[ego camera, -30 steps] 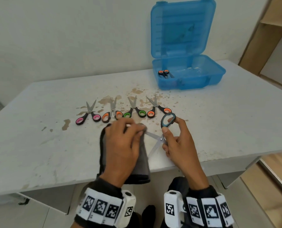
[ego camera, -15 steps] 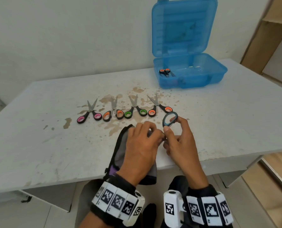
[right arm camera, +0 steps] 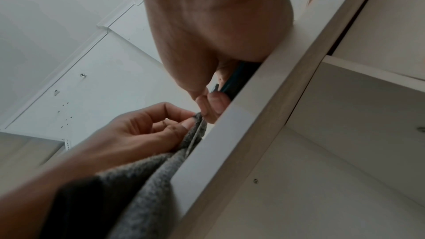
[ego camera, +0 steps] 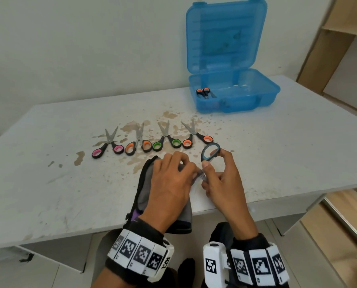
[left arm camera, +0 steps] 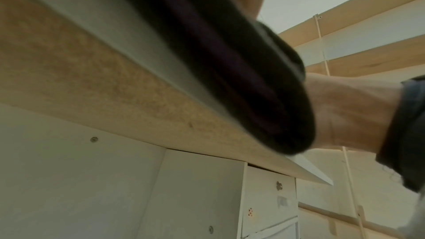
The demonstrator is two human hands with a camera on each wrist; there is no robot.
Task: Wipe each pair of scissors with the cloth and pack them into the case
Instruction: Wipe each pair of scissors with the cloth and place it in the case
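Note:
My right hand (ego camera: 219,175) holds a pair of scissors with grey-blue handles (ego camera: 210,152) at the table's front edge, one handle loop sticking up. My left hand (ego camera: 173,179) pinches the grey cloth (ego camera: 144,194) round the blades, which are hidden in the folds; the right wrist view shows the cloth (right arm camera: 193,134) squeezed between thumb and fingers. Several other scissors lie in a row behind: pink (ego camera: 107,145), orange (ego camera: 139,142), green (ego camera: 166,140) and orange (ego camera: 196,136). The open blue case (ego camera: 235,94) stands at the back right, holding one orange-handled pair (ego camera: 204,92).
The white table (ego camera: 48,183) is stained brown around the row of scissors. A wall runs behind it, and wooden shelving (ego camera: 339,38) stands at the right. The case lid stands upright against the wall. The cloth's lower end hangs over the table's front edge.
My left hand with the cloth has slid right along the blades to the pivor near my right hand; a second ago the blades showed bare between the hands.

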